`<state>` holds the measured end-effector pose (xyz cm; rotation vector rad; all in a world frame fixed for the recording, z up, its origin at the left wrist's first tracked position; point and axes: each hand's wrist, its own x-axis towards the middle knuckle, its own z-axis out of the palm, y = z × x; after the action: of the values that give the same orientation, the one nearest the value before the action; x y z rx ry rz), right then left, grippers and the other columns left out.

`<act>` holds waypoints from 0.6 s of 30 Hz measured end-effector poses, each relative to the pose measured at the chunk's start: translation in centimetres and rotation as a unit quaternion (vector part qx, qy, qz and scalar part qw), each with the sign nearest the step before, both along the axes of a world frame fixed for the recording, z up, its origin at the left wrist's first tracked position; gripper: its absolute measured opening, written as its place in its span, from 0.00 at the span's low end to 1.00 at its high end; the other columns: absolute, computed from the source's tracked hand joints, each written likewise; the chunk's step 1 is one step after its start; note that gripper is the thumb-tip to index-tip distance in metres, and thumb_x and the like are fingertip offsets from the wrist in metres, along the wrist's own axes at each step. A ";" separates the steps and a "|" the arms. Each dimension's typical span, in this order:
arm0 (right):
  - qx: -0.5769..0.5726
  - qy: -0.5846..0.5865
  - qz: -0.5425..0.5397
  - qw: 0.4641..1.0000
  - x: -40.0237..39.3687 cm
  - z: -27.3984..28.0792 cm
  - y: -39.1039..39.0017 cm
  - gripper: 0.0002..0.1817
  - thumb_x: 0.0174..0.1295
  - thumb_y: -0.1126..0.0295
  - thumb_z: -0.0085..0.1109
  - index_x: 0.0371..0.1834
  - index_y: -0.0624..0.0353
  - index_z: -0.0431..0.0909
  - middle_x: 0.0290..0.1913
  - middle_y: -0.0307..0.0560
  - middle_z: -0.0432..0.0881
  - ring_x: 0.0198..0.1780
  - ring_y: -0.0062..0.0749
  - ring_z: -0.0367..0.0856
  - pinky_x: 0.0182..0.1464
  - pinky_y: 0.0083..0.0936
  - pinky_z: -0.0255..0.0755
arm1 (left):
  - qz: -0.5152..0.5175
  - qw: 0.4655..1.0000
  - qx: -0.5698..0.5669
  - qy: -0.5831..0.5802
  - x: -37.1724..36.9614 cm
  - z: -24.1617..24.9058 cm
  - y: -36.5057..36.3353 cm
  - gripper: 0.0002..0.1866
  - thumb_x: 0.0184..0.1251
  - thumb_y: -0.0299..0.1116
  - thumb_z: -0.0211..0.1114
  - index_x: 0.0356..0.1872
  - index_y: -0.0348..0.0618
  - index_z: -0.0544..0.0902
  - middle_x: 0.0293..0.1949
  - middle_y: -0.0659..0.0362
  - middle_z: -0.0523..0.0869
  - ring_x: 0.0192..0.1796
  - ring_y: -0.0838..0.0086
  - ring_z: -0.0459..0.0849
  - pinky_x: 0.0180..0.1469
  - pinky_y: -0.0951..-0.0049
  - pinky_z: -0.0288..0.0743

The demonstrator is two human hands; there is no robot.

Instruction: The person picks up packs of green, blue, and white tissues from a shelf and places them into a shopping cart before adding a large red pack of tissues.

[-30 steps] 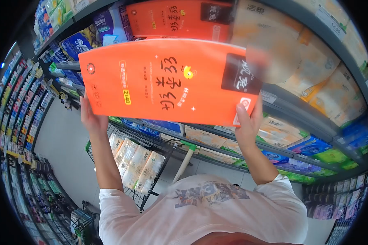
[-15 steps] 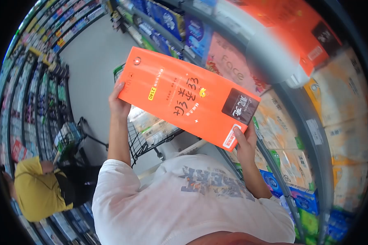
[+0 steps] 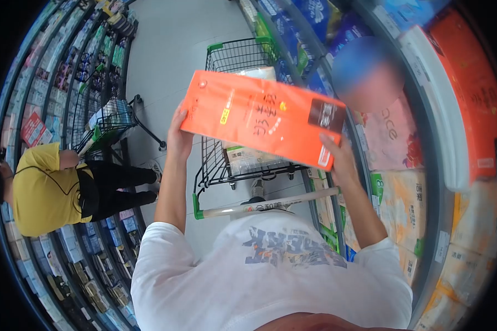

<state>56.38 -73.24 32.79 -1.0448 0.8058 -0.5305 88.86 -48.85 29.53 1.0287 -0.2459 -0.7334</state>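
A flat, long orange tissue pack (image 3: 232, 113) with dark lettering and a brown label is held out in front of my chest, tilted down to the right. My left hand (image 3: 179, 132) is closed on its left end, fingers partly hidden behind it. My right hand (image 3: 341, 160) grips the lower right corner, thumb on the front. Beneath the pack stands a black wire shopping cart (image 3: 209, 160) with green corners, partly covered by it. White and beige packs (image 3: 246, 160) lie inside the cart. The cart's handle (image 3: 270, 204) runs close to my waist.
Shelves on the right hold beige tissue packs (image 3: 400, 201), a pink pack (image 3: 389, 140) and a similar orange pack (image 3: 469, 105). At left, a person in a yellow shirt (image 3: 41, 187) stands by another cart (image 3: 107, 118). Stocked shelves (image 3: 44, 94) line that side.
My view has turned toward the aisle, and more of the cart shows under the orange pack. The pack is tilted less steeply and stays in both hands.
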 end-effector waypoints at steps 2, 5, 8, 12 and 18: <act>-0.093 -0.015 0.008 0.996 5.1 3.7 -1.8 0.31 0.61 0.68 0.72 0.64 0.69 0.68 0.55 0.53 0.81 0.53 0.32 0.84 0.55 0.29 0.79 | 0.010 1.000 -0.015 -0.014 4.1 -0.1 -0.6 0.31 0.75 0.39 0.57 0.76 0.43 0.63 0.72 0.57 0.72 0.72 0.70 0.70 0.71 0.61 0.62; -0.232 -0.069 0.019 0.970 11.6 8.1 -5.4 0.35 0.58 0.67 0.74 0.65 0.70 0.67 0.56 0.54 0.81 0.52 0.32 0.85 0.55 0.27 0.80 | 0.027 0.996 0.023 -0.076 8.4 0.5 -4.4 0.32 0.76 0.40 0.56 0.78 0.46 0.61 0.72 0.57 0.72 0.72 0.70 0.71 0.71 0.61 0.62; -0.448 -0.110 0.018 0.887 18.0 9.3 -9.2 0.40 0.55 0.62 0.76 0.68 0.66 0.67 0.58 0.54 0.80 0.55 0.35 0.83 0.59 0.33 0.77 | 0.003 0.970 0.176 -0.170 11.8 0.0 -8.8 0.35 0.75 0.46 0.57 0.79 0.50 0.59 0.73 0.56 0.71 0.73 0.69 0.69 0.72 0.58 0.60; -0.652 0.007 0.029 0.757 25.1 9.7 -8.3 0.47 0.49 0.62 0.72 0.75 0.55 0.62 0.60 0.54 0.72 0.68 0.50 0.67 0.71 0.50 0.58 | -0.101 0.837 0.390 -0.371 15.8 -7.3 -12.6 0.35 0.71 0.53 0.62 0.75 0.53 0.68 0.75 0.52 0.69 0.77 0.62 0.65 0.73 0.49 0.58; -0.837 0.020 0.091 0.539 33.7 -2.2 -12.6 0.50 0.45 0.56 0.79 0.74 0.52 0.66 0.55 0.53 0.74 0.53 0.46 0.77 0.50 0.39 0.70 | -0.105 0.658 0.486 -0.566 8.3 -11.4 -12.4 0.25 0.67 0.51 0.66 0.58 0.47 0.85 0.76 0.47 0.65 0.78 0.48 0.60 0.74 0.42 0.56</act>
<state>90.09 -85.79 30.62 -2.8855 -0.1012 -1.1235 97.20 -61.24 18.14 2.4867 -1.1554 -0.2611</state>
